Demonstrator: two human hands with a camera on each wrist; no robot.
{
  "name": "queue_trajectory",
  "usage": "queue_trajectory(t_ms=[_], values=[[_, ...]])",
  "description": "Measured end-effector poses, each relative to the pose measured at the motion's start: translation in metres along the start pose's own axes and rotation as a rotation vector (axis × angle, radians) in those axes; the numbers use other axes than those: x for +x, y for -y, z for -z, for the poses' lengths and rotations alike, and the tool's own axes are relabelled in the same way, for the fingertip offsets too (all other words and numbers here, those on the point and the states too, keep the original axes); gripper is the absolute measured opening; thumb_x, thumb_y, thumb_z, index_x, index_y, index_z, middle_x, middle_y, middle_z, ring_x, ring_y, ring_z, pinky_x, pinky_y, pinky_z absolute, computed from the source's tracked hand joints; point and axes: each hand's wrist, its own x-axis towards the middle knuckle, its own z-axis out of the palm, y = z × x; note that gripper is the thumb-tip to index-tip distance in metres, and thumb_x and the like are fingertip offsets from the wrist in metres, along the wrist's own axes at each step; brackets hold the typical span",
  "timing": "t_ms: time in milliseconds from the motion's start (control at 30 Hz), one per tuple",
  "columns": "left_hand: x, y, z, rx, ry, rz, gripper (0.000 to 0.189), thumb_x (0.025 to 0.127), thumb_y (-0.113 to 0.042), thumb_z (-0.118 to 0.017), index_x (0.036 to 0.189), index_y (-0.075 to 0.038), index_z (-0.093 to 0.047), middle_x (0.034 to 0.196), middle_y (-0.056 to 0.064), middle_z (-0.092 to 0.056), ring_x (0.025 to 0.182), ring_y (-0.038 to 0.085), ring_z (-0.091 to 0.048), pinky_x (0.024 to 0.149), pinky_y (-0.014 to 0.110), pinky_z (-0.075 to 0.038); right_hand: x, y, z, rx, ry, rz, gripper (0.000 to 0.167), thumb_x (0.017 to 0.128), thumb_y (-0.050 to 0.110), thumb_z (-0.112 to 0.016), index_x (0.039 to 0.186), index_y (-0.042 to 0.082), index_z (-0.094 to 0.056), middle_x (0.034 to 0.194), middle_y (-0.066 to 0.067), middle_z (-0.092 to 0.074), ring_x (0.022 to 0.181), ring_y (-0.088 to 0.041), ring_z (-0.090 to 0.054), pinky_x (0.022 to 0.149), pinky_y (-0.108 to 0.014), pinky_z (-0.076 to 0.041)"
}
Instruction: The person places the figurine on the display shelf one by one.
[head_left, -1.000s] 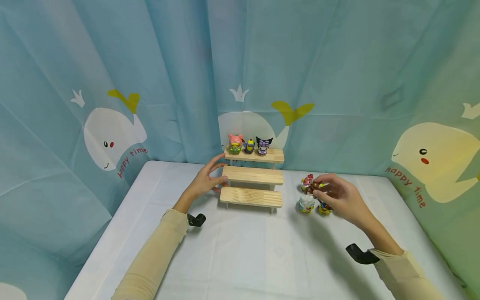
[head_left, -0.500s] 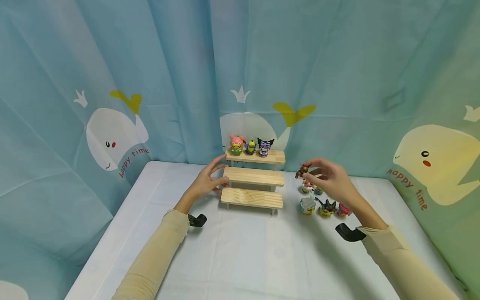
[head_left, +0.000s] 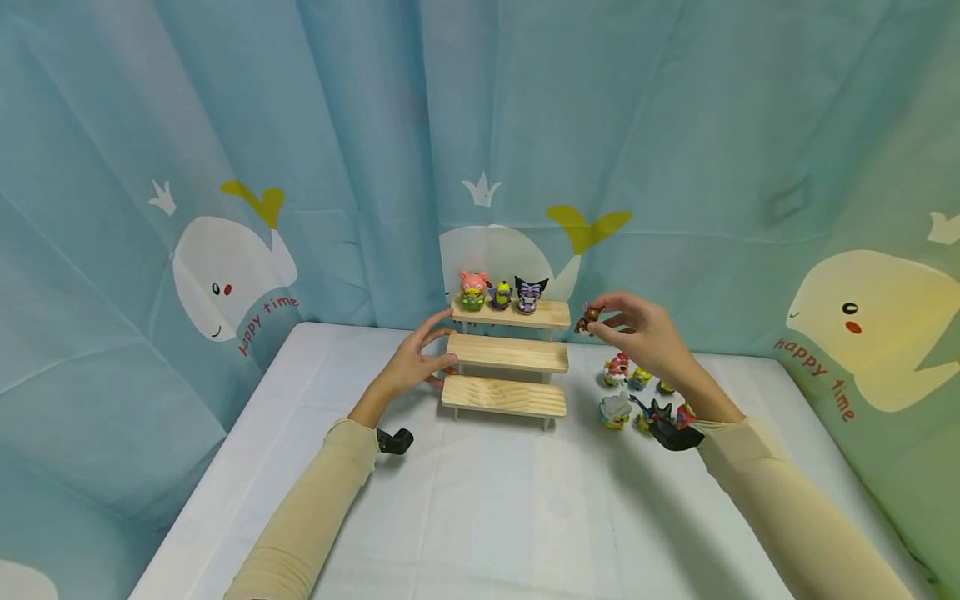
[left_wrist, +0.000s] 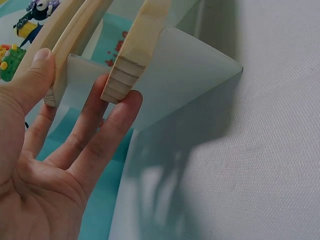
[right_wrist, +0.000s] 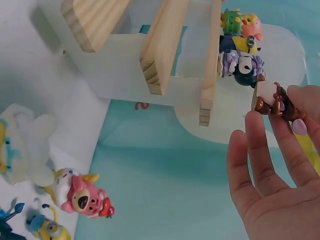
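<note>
In the head view, my right hand [head_left: 637,332] pinches a small glossy brown figurine [head_left: 587,318] between thumb and fingertips, held in the air right of the top tier. The right wrist view shows the figurine [right_wrist: 274,100] with pale pink parts and a light flat base, held sideways. My left hand [head_left: 415,357] holds the left end of a three-tier wooden display shelf [head_left: 507,353], its thumb and fingers at the ends of the boards [left_wrist: 131,55]. On the top tier stand a pink-and-green figurine [head_left: 473,292], a yellow-and-purple one [head_left: 501,295] and a purple-and-black one [head_left: 529,295].
Right of the shelf, several figurines stand on the white-covered table [head_left: 480,517]: a pink bear [head_left: 617,368], a white-topped one [head_left: 615,410], a dark-eared one [head_left: 658,412] and others partly behind the right wrist. A blue whale-print curtain [head_left: 360,167] hangs behind.
My right hand has lifted the brown figurine from among the others and carried it up and left towards the top tier. My left hand has stayed at the shelf.
</note>
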Motion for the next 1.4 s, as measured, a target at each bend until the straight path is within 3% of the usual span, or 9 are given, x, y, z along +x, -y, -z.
queue_trajectory(t_ms=[200,367,567,700,900,1067,1400], values=[[0.005,0.014,0.003,-0.007,-0.001,0.003,0.079,0.101,-0.005,-0.066,0.165,-0.025,-0.024,0.163,0.022,-0.031,0.114,0.051,-0.064,0.07,0.074,-0.052,0.014,0.001,-0.005,-0.006,0.021,0.004,0.036,0.101,0.025,-0.071,0.132,0.009,-0.065,0.124,-0.011,-0.067,0.105,-0.03,-0.068,0.078,-0.025,-0.057],[0.009,0.027,0.005,0.01,-0.012,-0.004,0.079,0.101,-0.007,-0.066,0.165,-0.029,-0.024,0.163,0.022,-0.031,0.106,0.05,-0.068,0.065,0.069,-0.055,0.027,-0.003,-0.011,0.013,0.019,0.001,0.035,0.1,0.025,-0.071,0.131,0.01,-0.065,0.121,-0.012,-0.067,0.105,-0.031,-0.068,0.08,-0.028,-0.058],[0.009,0.028,0.005,0.007,-0.02,0.032,0.077,0.101,-0.012,-0.069,0.162,-0.038,-0.029,0.161,0.011,-0.038,0.089,0.035,-0.075,0.067,0.067,-0.057,0.039,-0.013,-0.019,0.04,0.009,0.005,0.033,0.101,0.023,-0.071,0.131,0.009,-0.065,0.12,-0.013,-0.066,0.106,-0.032,-0.067,0.081,-0.036,-0.06],[0.01,0.028,0.005,-0.004,-0.019,0.048,0.079,0.101,-0.012,-0.069,0.162,-0.039,-0.028,0.162,0.01,-0.036,0.084,0.029,-0.076,0.069,0.071,-0.056,0.045,-0.015,-0.024,0.054,-0.002,-0.005,0.032,0.1,0.021,-0.071,0.13,0.009,-0.065,0.121,-0.014,-0.066,0.107,-0.034,-0.066,0.084,-0.041,-0.06],[0.01,0.027,0.005,-0.018,-0.012,0.047,0.08,0.101,-0.01,-0.068,0.164,-0.036,-0.025,0.164,0.013,-0.033,0.086,0.034,-0.075,0.07,0.075,-0.052,0.052,-0.011,-0.029,0.057,0.001,-0.029,0.032,0.101,0.013,-0.07,0.13,0.001,-0.064,0.123,-0.021,-0.065,0.108,-0.039,-0.065,0.086,-0.044,-0.058],[0.009,0.025,0.005,-0.011,-0.016,0.052,0.079,0.101,-0.013,-0.069,0.162,-0.04,-0.027,0.163,0.01,-0.035,0.088,0.034,-0.075,0.07,0.072,-0.055,0.056,-0.011,-0.034,0.059,-0.009,-0.034,0.032,0.1,0.006,-0.067,0.13,-0.003,-0.063,0.122,-0.026,-0.065,0.108,-0.045,-0.064,0.087,-0.053,-0.056],[0.009,0.027,0.005,-0.002,-0.018,0.05,0.077,0.101,-0.015,-0.069,0.159,-0.046,-0.03,0.162,0.008,-0.038,0.091,0.038,-0.075,0.068,0.066,-0.058,0.062,-0.022,-0.041,0.097,-0.016,-0.042,0.031,0.099,0.016,-0.073,0.127,0.006,-0.067,0.12,-0.018,-0.068,0.105,-0.034,-0.066,0.083,-0.042,-0.055]])
